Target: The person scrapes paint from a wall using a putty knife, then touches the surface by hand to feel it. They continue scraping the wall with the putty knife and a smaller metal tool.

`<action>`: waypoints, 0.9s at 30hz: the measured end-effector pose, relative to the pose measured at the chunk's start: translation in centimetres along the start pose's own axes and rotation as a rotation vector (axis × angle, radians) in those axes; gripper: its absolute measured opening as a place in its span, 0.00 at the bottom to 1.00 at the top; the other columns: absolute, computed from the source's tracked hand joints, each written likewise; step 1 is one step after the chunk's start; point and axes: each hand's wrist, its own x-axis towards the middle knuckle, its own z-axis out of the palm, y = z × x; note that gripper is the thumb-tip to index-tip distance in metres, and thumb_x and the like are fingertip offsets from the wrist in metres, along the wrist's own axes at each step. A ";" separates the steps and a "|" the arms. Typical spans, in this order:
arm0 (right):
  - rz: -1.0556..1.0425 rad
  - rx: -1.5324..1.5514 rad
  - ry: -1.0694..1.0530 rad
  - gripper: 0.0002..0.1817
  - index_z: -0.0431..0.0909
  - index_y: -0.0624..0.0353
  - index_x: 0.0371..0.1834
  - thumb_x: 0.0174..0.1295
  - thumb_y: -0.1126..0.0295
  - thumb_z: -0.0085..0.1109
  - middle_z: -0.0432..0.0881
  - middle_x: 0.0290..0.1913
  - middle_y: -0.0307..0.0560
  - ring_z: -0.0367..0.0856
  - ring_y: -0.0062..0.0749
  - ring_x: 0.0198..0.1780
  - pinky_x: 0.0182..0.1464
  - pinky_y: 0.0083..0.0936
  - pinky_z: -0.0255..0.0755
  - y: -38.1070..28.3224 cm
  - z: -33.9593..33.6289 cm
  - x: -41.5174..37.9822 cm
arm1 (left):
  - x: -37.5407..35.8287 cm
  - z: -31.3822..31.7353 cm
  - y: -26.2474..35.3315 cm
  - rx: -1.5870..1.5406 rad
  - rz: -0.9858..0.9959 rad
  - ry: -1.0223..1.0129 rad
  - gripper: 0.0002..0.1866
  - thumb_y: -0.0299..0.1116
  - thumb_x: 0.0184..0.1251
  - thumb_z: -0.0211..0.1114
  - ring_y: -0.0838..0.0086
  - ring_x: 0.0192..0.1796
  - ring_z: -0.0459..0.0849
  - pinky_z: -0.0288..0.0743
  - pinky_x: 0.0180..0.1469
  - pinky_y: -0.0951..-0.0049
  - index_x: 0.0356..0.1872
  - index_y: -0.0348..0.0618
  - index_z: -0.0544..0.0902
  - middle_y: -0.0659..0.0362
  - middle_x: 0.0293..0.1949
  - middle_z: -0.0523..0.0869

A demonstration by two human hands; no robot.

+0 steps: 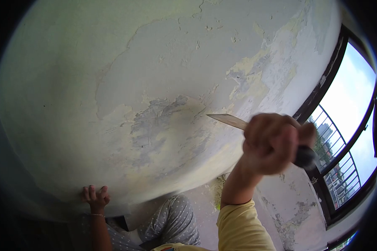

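My right hand [274,142] is closed around the dark handle [305,157] of a scraper. Its thin metal blade [228,120] points left, with the tip in front of the peeling wall [155,75]; whether it touches the surface I cannot tell. Around the tip the paint is rough and flaked, with grey patches showing. Lower left, my left hand [96,195] rests against the wall's lower part with its fingers apart, holding nothing. A thin bracelet circles that wrist.
A dark-framed window [339,125] with a railing outside stands at the right. Below it is a stained, flaking wall section [293,209]. My bent leg in dotted grey trousers [171,221] is at the bottom, close to the wall.
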 end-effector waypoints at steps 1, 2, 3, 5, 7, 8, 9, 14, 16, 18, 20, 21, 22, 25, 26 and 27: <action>0.022 -0.087 0.087 0.14 0.59 0.56 0.26 0.66 0.75 0.54 0.65 0.09 0.38 0.63 0.19 0.07 0.08 0.20 0.59 1.2 0.8 -0.5 | 0.0 0.0 -0.1 0.003 0.000 0.007 0.17 0.46 0.72 0.43 0.42 0.70 0.56 0.55 0.67 0.41 0.54 0.57 0.75 0.47 0.70 0.58; 0.073 -0.002 0.089 0.16 0.58 0.56 0.25 0.64 0.77 0.56 0.65 0.09 0.38 0.64 0.18 0.08 0.08 0.19 0.58 1.3 0.4 -0.1 | 0.2 0.1 -0.1 0.007 -0.002 0.017 0.17 0.46 0.72 0.43 0.42 0.70 0.56 0.55 0.67 0.41 0.54 0.58 0.75 0.47 0.69 0.59; 0.091 -0.017 0.059 0.15 0.58 0.56 0.25 0.65 0.77 0.54 0.64 0.09 0.38 0.63 0.18 0.07 0.08 0.19 0.58 1.5 0.3 0.4 | 0.3 0.3 0.0 0.008 -0.005 0.021 0.17 0.46 0.72 0.43 0.42 0.70 0.56 0.55 0.67 0.41 0.54 0.58 0.75 0.47 0.69 0.59; 0.123 -0.036 0.033 0.14 0.58 0.56 0.26 0.66 0.77 0.53 0.64 0.08 0.38 0.62 0.19 0.07 0.08 0.19 0.58 1.0 0.1 0.8 | 0.1 0.0 0.0 -0.001 -0.017 0.014 0.17 0.46 0.73 0.43 0.43 0.70 0.56 0.55 0.66 0.41 0.55 0.58 0.74 0.47 0.69 0.59; 0.012 0.075 -0.055 0.12 0.58 0.54 0.27 0.66 0.78 0.48 0.64 0.08 0.37 0.60 0.19 0.05 0.07 0.19 0.58 0.0 -0.3 2.1 | 0.2 0.0 0.0 0.003 -0.015 0.016 0.17 0.46 0.73 0.43 0.43 0.70 0.56 0.55 0.66 0.41 0.55 0.58 0.74 0.47 0.69 0.59; -0.019 0.048 -0.064 0.11 0.58 0.53 0.28 0.67 0.78 0.46 0.63 0.08 0.37 0.59 0.20 0.05 0.06 0.19 0.58 -1.5 -0.8 2.5 | 0.3 0.0 0.0 0.006 -0.010 0.020 0.17 0.46 0.73 0.43 0.44 0.70 0.57 0.55 0.66 0.41 0.56 0.58 0.74 0.47 0.69 0.60; -0.035 0.072 -0.041 0.12 0.58 0.52 0.27 0.66 0.78 0.47 0.64 0.08 0.36 0.59 0.19 0.05 0.06 0.19 0.57 -2.0 -0.8 2.2 | 0.3 0.0 -0.1 0.009 -0.013 0.021 0.17 0.46 0.73 0.43 0.44 0.70 0.57 0.55 0.66 0.41 0.56 0.58 0.74 0.47 0.69 0.60; 0.191 -0.018 0.184 0.18 0.56 0.53 0.22 0.64 0.78 0.55 0.63 0.08 0.37 0.59 0.18 0.06 0.07 0.19 0.53 1.7 0.8 0.5 | -0.2 0.4 0.1 -0.029 -0.076 0.028 0.16 0.49 0.71 0.44 0.52 0.71 0.56 0.52 0.66 0.46 0.52 0.68 0.76 0.54 0.69 0.60; 0.189 0.005 0.159 0.18 0.56 0.53 0.22 0.64 0.77 0.55 0.63 0.08 0.37 0.59 0.18 0.06 0.07 0.19 0.53 1.2 0.7 0.9 | -0.3 0.3 0.1 -0.025 -0.077 0.017 0.16 0.50 0.70 0.45 0.52 0.71 0.55 0.53 0.66 0.46 0.53 0.68 0.76 0.54 0.69 0.60; 0.045 0.001 0.058 0.14 0.57 0.52 0.26 0.67 0.76 0.49 0.64 0.09 0.37 0.58 0.17 0.06 0.06 0.19 0.56 -0.2 0.0 1.6 | -0.3 0.2 0.1 -0.013 -0.079 0.003 0.16 0.50 0.70 0.45 0.51 0.71 0.55 0.53 0.67 0.46 0.53 0.68 0.76 0.53 0.69 0.60; -0.028 0.055 -0.019 0.11 0.57 0.51 0.29 0.68 0.76 0.45 0.65 0.10 0.37 0.60 0.16 0.06 0.06 0.18 0.57 -2.2 -0.9 2.0 | -0.1 0.2 0.1 -0.010 -0.032 0.025 0.18 0.46 0.73 0.42 0.44 0.70 0.57 0.54 0.67 0.42 0.58 0.59 0.72 0.46 0.69 0.59; -0.062 0.036 -0.067 0.10 0.57 0.51 0.30 0.68 0.78 0.41 0.64 0.11 0.36 0.62 0.18 0.07 0.06 0.18 0.57 -1.9 -1.2 1.8 | -0.1 0.3 0.0 -0.007 -0.034 0.026 0.18 0.46 0.73 0.42 0.44 0.70 0.57 0.54 0.67 0.42 0.58 0.59 0.72 0.46 0.69 0.59; -0.035 0.075 0.057 0.12 0.57 0.52 0.27 0.66 0.79 0.46 0.66 0.12 0.37 0.62 0.19 0.07 0.07 0.19 0.56 -0.2 -0.4 0.6 | -0.2 0.3 0.0 -0.008 -0.036 0.021 0.18 0.47 0.73 0.42 0.44 0.70 0.57 0.54 0.67 0.42 0.58 0.59 0.72 0.46 0.69 0.59; 0.417 -0.098 0.206 0.15 0.57 0.54 0.23 0.63 0.81 0.51 0.67 0.12 0.39 0.61 0.19 0.08 0.08 0.20 0.54 2.6 1.3 -1.8 | -0.2 0.3 0.0 -0.015 -0.032 0.023 0.19 0.48 0.73 0.42 0.44 0.70 0.57 0.55 0.67 0.42 0.59 0.59 0.71 0.46 0.69 0.59; 0.404 -0.021 0.219 0.17 0.57 0.55 0.22 0.62 0.81 0.53 0.68 0.13 0.40 0.61 0.19 0.08 0.08 0.20 0.54 2.1 1.4 -1.8 | -0.2 0.4 0.0 -0.015 -0.034 0.026 0.20 0.48 0.73 0.42 0.44 0.70 0.57 0.55 0.67 0.43 0.60 0.59 0.71 0.46 0.69 0.58; 0.395 0.055 0.232 0.18 0.56 0.56 0.20 0.60 0.82 0.55 0.68 0.13 0.41 0.61 0.19 0.08 0.08 0.21 0.53 1.6 1.5 -1.6 | -0.2 0.4 0.0 -0.014 -0.038 0.025 0.20 0.48 0.73 0.42 0.44 0.70 0.57 0.55 0.67 0.43 0.60 0.59 0.71 0.46 0.69 0.58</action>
